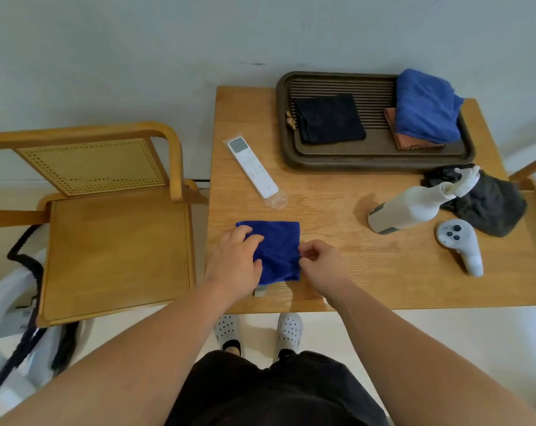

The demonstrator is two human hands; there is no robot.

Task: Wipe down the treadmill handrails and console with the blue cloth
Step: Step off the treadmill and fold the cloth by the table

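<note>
Pinching the right edge of the blue cloth (276, 247) w/ my right hand (319, 262), thumb and fingertips closed on the fabric. My left hand (234, 265) lies over the cloth's left side, fingers bent on top of it; can't tell if it's gripping or just pressing down. Cloth is folded roughly square and lies flat on the wooden table (352, 281), near the edge closest to me, btwn both hands. Just beyond it is a white remote (251, 166) in a clear plastic sleeve, lying diagonally. Further back, a dark tray (377, 162) holds a folded black cloth (328, 118) on the left and a bundled blue towel (426, 106) on the right, the towel sitting on top of an orange cloth (414, 141). To my right, a white spray bottle (408, 207) lies on its side, nozzle end over a crumpled dark rag (491, 207). A white controller (459, 244) lies just in front of the bottle and rag. A wooden chair (113, 247) w/ a cane back stands left of the table.
</note>
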